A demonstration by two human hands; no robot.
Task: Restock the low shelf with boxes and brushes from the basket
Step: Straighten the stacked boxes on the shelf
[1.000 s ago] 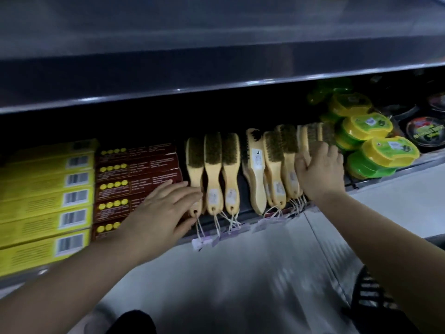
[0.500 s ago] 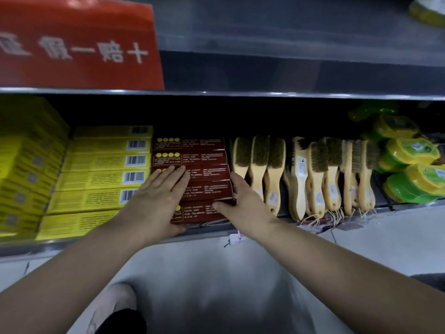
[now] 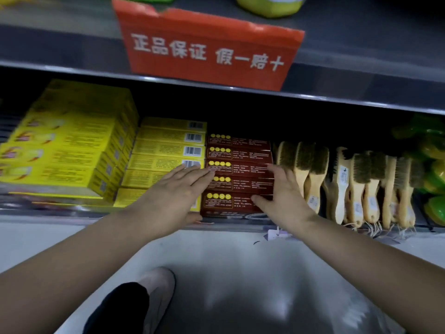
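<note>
Spanning the frame, low shelf (image 3: 36, 213), front lip just below both wrists. Yellow boxes (image 3: 163, 150) packed tight outside the left hand (image 3: 173, 196). Red boxes (image 3: 238, 184) stacked between both palms, apparently being squared. Brushes (image 3: 342, 184) standing just outside the right hand (image 3: 284, 196). Fingers straight, pressing stack sides, clasping nothing. Scant side clearance; open room only frontward. Basket not seen.

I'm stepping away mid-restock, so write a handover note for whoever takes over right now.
Left hand open, flat fingers against the left of the red boxes.
Right hand open, pressing the stack's right side.
On the low shelf: yellow boxes left, red boxes middle, brushes right.
Done: these rows are stocked.
Left: probably finish squaring the red stack; basket out of view, so remaining stock unknown.
</note>
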